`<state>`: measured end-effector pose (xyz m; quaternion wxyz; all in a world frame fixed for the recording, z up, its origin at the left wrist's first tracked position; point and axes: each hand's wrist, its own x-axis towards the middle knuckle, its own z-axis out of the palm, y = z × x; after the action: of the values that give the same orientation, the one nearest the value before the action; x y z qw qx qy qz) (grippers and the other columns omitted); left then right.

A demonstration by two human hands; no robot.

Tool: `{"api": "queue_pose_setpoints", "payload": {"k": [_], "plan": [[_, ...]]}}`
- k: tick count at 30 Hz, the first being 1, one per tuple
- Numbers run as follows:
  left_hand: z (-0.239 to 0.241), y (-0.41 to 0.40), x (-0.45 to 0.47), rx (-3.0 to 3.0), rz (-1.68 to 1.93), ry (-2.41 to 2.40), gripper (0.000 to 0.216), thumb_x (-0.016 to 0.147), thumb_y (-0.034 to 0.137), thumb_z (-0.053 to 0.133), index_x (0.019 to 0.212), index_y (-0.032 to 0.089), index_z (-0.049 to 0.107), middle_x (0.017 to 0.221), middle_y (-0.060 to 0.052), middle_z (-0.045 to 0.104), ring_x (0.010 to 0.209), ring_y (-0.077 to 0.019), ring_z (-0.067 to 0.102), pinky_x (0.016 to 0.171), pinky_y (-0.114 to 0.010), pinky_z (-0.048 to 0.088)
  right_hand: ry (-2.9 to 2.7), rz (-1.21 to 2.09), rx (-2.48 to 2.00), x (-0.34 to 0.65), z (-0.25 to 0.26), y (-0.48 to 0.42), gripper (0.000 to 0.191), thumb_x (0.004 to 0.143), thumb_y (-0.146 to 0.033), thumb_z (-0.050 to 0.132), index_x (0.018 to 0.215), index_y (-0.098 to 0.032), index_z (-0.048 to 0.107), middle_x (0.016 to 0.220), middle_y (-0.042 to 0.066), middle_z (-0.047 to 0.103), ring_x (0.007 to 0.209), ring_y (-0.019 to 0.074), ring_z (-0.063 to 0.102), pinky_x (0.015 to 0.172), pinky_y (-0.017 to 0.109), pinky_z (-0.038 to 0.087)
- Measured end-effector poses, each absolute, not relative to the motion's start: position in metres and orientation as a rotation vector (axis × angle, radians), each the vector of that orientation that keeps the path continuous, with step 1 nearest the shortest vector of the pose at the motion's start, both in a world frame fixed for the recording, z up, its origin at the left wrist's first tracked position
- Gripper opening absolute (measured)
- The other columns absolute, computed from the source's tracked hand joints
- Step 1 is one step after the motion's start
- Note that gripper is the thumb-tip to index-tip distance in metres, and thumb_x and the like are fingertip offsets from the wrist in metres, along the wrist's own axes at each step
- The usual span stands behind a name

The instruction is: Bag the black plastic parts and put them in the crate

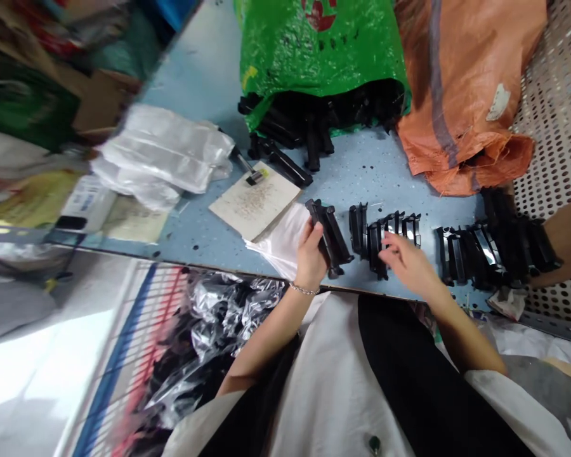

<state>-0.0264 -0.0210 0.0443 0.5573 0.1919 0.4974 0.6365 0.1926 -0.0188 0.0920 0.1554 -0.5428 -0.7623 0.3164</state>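
My left hand (pixel 310 254) is closed round a small stack of black plastic clips (pixel 330 236) at the near edge of the blue table (pixel 204 76). Just left of it lies a pile of white plastic bags (pixel 280 244). My right hand (pixel 406 261) reaches with its fingers apart over a row of black clips (pixel 383 231) standing on the table, and its fingertips touch them. Further right stands another row of black clips (pixel 476 254).
A green sack (pixel 314 51) spilling black clips lies at the back, with an orange sack (pixel 466 82) beside it. A paper card (pixel 254 200), clear bags (pixel 166 152) and another person's forearm (pixel 568 231) at the right are in view. A bag of wrapped parts (pixel 219 336) sits below the table.
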Motion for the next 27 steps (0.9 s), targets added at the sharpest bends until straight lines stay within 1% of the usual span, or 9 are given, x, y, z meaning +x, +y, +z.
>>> {"api": "queue_pose_setpoints", "payload": {"k": [3, 6, 8, 11, 14, 17, 21, 25, 27], "plan": [[0.058, -0.035, -0.018, 0.489, 1.672, 1.171, 0.048, 0.087, 0.045, 0.066, 0.132, 0.033, 0.052, 0.128, -0.002, 0.061, 0.116, -0.0176, 0.06, 0.098, -0.029, 0.05, -2.065, 1.265, -1.373, 0.148, 0.091, -0.034, 0.057, 0.085, -0.044, 0.069, 0.135, -0.022, 0.054, 0.115, 0.011, 0.069, 0.084, 0.0217, 0.068, 0.077, 0.038, 0.055], [0.044, -0.043, -0.033, 0.785, 1.633, 1.386, 0.046, 0.093, 0.05, 0.056, 0.134, 0.029, 0.051, 0.134, -0.007, 0.056, 0.118, -0.0198, 0.057, 0.101, -0.034, 0.048, -1.742, 1.53, -1.374, 0.133, 0.075, -0.036, 0.042, 0.082, -0.043, 0.07, 0.118, -0.022, 0.064, 0.099, 0.006, 0.072, 0.077, 0.0192, 0.068, 0.073, 0.035, 0.055], [0.026, -0.046, -0.054, 1.126, 1.462, 1.626, 0.041, 0.092, 0.049, 0.059, 0.122, 0.022, 0.06, 0.127, -0.013, 0.057, 0.114, -0.0248, 0.057, 0.102, -0.042, 0.047, -1.466, 1.696, -1.353, 0.137, 0.065, -0.032, 0.039, 0.079, -0.047, 0.073, 0.109, -0.022, 0.066, 0.091, 0.003, 0.071, 0.071, 0.0173, 0.066, 0.069, 0.033, 0.054], [0.0, -0.048, -0.081, 1.589, 1.069, 1.791, 0.019, 0.089, 0.035, 0.063, 0.09, 0.017, 0.068, 0.106, -0.015, 0.061, 0.105, -0.0296, 0.057, 0.1, -0.05, 0.045, -1.161, 1.812, -1.288, 0.145, 0.059, -0.03, 0.037, 0.076, -0.052, 0.074, 0.098, -0.023, 0.066, 0.079, 0.0, 0.068, 0.065, 0.0156, 0.064, 0.064, 0.031, 0.053], [-0.011, -0.043, -0.098, 1.67, 0.955, 1.755, 0.019, 0.089, 0.023, 0.057, 0.073, 0.019, 0.066, 0.091, -0.01, 0.063, 0.092, -0.0244, 0.059, 0.092, -0.043, 0.048, -1.012, 1.855, -1.234, 0.147, 0.059, -0.036, 0.033, 0.076, -0.051, 0.075, 0.089, -0.022, 0.065, 0.078, 0.0, 0.067, 0.063, 0.0144, 0.064, 0.061, 0.03, 0.051], [-0.009, -0.034, -0.111, 1.444, 1.016, 1.771, 0.02, 0.08, 0.03, 0.068, 0.066, 0.018, 0.062, 0.077, -0.003, 0.06, 0.076, -0.0174, 0.057, 0.074, -0.032, 0.048, -0.898, 1.904, -1.192, 0.148, 0.056, -0.042, 0.032, 0.076, -0.048, 0.076, 0.087, -0.02, 0.065, 0.081, 0.002, 0.071, 0.062, 0.0139, 0.064, 0.058, 0.027, 0.051], [-0.004, -0.025, -0.125, 1.135, 1.005, 1.712, 0.027, 0.082, 0.041, 0.064, 0.072, 0.016, 0.066, 0.066, 0.001, 0.06, 0.061, -0.0123, 0.053, 0.059, -0.026, 0.041, -0.655, 2.09, -1.088, 0.149, 0.054, -0.045, 0.029, 0.078, -0.044, 0.074, 0.088, -0.018, 0.068, 0.077, 0.005, 0.073, 0.064, 0.016, 0.066, 0.052, 0.025, 0.05], [-0.004, -0.024, -0.128, 1.141, 1.077, 1.677, 0.011, 0.082, 0.022, 0.06, 0.089, 0.015, 0.066, 0.071, -0.001, 0.066, 0.06, -0.0123, 0.058, 0.06, -0.025, 0.047, -0.273, 2.429, -0.899, 0.134, 0.05, -0.052, 0.031, 0.085, -0.043, 0.066, 0.097, -0.015, 0.068, 0.095, 0.01, 0.075, 0.071, 0.015, 0.066, 0.046, 0.021, 0.047], [-0.004, -0.026, -0.129, 1.392, 1.078, 1.729, 0.016, 0.082, 0.011, 0.053, 0.089, 0.015, 0.066, 0.082, -0.005, 0.07, 0.073, -0.0155, 0.066, 0.072, -0.03, 0.054, -0.079, 2.572, -0.822, 0.124, 0.043, -0.056, 0.034, 0.089, -0.043, 0.061, 0.103, -0.012, 0.066, 0.097, 0.011, 0.074, 0.068, 0.0122, 0.063, 0.044, 0.019, 0.047]]}}
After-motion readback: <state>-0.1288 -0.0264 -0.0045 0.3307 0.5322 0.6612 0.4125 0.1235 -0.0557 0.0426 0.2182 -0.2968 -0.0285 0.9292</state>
